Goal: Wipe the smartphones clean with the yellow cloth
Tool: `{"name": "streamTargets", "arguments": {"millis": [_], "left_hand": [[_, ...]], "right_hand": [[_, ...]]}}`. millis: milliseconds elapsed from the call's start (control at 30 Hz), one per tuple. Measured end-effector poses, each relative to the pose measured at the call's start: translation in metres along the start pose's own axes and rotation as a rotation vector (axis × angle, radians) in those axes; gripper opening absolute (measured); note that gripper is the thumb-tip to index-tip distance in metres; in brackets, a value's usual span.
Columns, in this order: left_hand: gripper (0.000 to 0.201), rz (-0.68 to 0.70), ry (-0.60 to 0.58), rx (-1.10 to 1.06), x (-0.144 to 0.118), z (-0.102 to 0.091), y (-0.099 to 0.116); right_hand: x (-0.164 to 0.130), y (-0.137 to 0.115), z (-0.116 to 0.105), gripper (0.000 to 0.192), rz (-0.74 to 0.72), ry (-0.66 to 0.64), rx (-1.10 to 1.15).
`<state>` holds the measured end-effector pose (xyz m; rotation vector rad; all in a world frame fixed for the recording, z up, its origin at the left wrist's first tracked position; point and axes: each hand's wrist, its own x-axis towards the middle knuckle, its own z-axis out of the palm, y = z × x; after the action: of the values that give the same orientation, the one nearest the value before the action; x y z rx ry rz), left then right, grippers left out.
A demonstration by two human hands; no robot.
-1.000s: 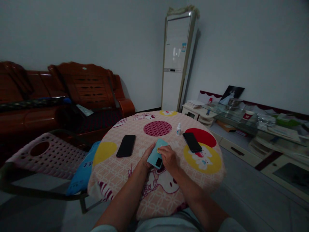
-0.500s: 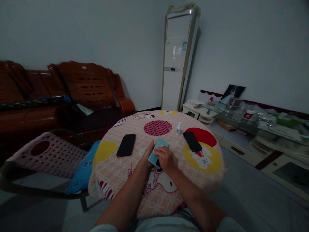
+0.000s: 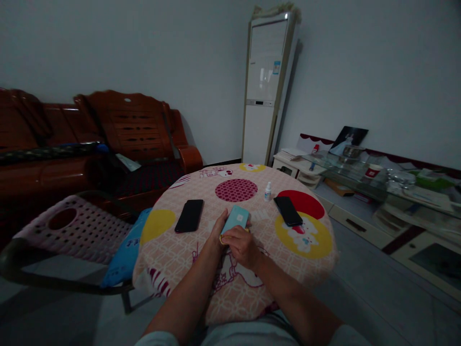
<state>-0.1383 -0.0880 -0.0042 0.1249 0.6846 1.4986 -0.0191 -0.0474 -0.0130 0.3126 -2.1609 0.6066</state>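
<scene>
My left hand [image 3: 219,228] is closed around the edge of a light blue phone [image 3: 237,217], its back facing up with a small pale square in the middle. Over the phone's near end, my right hand [image 3: 242,244] is closed on a thin yellow piece [image 3: 224,239], perhaps a cloth or sponge; only its edge shows. The fingers of that hand cover the phone's lower part. To the left lies a black phone [image 3: 189,216], and to the right another dark phone [image 3: 288,210]. A small white bottle [image 3: 268,192] stands upright behind the right one.
All this is on a round table with a patterned cloth [image 3: 194,192]. At the left stand a woven chair [image 3: 82,230] with a blue cushion [image 3: 127,250] and a wooden sofa [image 3: 129,125]. A tall air conditioner [image 3: 260,129] and a low cabinet [image 3: 345,211] are beyond.
My right hand has slid down the phone toward its near end with the yellow piece, uncovering the pale square. My left hand keeps its hold. The view has shifted slightly.
</scene>
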Motion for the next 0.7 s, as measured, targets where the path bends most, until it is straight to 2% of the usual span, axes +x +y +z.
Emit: {"name": "streamTargets", "arguments": {"millis": [200, 433, 700], "left_hand": [[0.061, 0.055, -0.03, -0.077, 0.001, -0.004, 0.001], [0.039, 0.119, 0.079, -0.051, 0.007, -0.009, 0.001], [0.047, 0.205, 0.102, -0.064, 0.006, -0.009, 0.0]], "right_hand": [[-0.004, 0.011, -0.004, 0.031, 0.092, 0.024, -0.119], [-0.007, 0.033, -0.01, 0.027, 0.233, 0.13, -0.22], [-0.009, 0.034, -0.007, 0.029, 0.27, 0.177, -0.194]]}}
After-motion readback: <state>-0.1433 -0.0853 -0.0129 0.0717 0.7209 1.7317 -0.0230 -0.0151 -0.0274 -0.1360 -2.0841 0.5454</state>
